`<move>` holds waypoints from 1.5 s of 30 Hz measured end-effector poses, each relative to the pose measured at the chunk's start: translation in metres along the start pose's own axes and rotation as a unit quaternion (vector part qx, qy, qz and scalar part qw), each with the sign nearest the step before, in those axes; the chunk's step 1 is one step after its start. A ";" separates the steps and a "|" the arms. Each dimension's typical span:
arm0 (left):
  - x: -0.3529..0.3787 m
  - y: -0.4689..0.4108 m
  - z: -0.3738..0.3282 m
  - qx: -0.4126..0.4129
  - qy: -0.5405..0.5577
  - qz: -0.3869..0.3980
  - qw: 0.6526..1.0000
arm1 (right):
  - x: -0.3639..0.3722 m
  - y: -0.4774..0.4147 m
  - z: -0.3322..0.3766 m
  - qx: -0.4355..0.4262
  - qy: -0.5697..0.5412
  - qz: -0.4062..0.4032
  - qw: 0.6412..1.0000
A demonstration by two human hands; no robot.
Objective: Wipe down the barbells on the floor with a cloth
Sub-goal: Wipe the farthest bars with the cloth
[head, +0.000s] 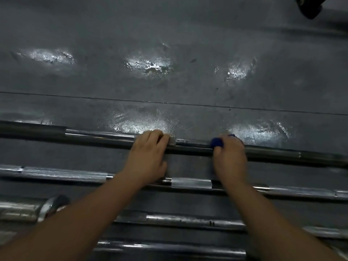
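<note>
So the grey floor is shiny with glare patches, and several chrome barbells lie side by side across it. The farthest barbell is the one being handled; the next barbell runs under both wrists. Left hand sits on the far bar, fingers curled over the top of it. Right hand is further along the same bar, its grip closed round a blue cloth pressed against the steel; only a bit of cloth pokes out by the thumb, the rest is hidden under the fingers.
</note>
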State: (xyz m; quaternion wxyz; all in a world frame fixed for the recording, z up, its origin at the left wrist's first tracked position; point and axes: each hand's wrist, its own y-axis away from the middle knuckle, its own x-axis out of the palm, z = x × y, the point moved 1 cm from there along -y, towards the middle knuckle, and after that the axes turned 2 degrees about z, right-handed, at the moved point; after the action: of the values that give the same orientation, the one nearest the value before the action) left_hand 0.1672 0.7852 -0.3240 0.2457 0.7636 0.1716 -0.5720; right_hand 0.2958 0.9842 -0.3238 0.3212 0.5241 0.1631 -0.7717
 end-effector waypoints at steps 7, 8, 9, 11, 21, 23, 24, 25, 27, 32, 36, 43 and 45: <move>0.008 0.011 -0.001 0.013 0.007 0.029 0.999 | 0.016 0.013 0.041 -0.184 0.011 0.142 0.973; 0.008 0.014 0.002 0.017 0.006 0.034 0.999 | 0.007 0.009 0.016 -0.139 0.026 0.119 0.983; 0.008 0.016 0.003 0.020 0.004 0.043 0.999 | -0.004 0.007 -0.012 -0.077 0.027 0.083 0.993; 0.009 0.020 0.003 0.022 0.001 0.051 0.998 | -0.017 0.007 -0.040 0.023 0.009 0.017 1.000; 0.010 0.046 -0.011 0.008 0.047 0.019 0.999 | 0.007 0.035 0.012 -0.101 0.019 0.146 0.984; 0.015 0.050 -0.013 0.010 0.046 0.025 0.999 | -0.003 0.029 -0.017 -0.004 0.029 0.082 0.996; 0.017 0.053 -0.014 0.012 0.042 0.031 0.999 | -0.001 0.028 -0.017 0.007 0.027 0.062 0.998; 0.019 0.056 -0.016 0.016 0.037 0.039 0.998 | 0.004 0.029 -0.010 -0.010 0.027 0.057 0.998; 0.020 0.058 -0.014 0.024 0.036 0.051 0.998 | 0.012 0.037 0.007 -0.056 0.028 0.055 0.996; 0.024 0.049 0.000 0.043 0.016 0.054 0.997 | 0.000 0.051 0.006 -0.146 -0.008 0.075 0.986; 0.020 0.020 0.007 0.032 -0.008 0.072 0.997 | 0.004 0.038 0.018 -0.122 -0.006 0.069 0.990; -0.004 -0.026 0.015 0.019 -0.018 0.048 0.998 | -0.002 -0.015 0.012 -0.146 0.050 0.135 0.979; 0.006 -0.018 0.013 0.017 -0.025 0.027 0.999 | 0.000 -0.031 0.006 -0.091 0.068 0.074 0.991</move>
State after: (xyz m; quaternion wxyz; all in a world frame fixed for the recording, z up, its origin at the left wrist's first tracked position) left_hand 0.1490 0.7926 -0.3361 0.2525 0.7572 0.1352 -0.5871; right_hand 0.2711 1.0038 -0.3246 0.4123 0.5544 0.2151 -0.6902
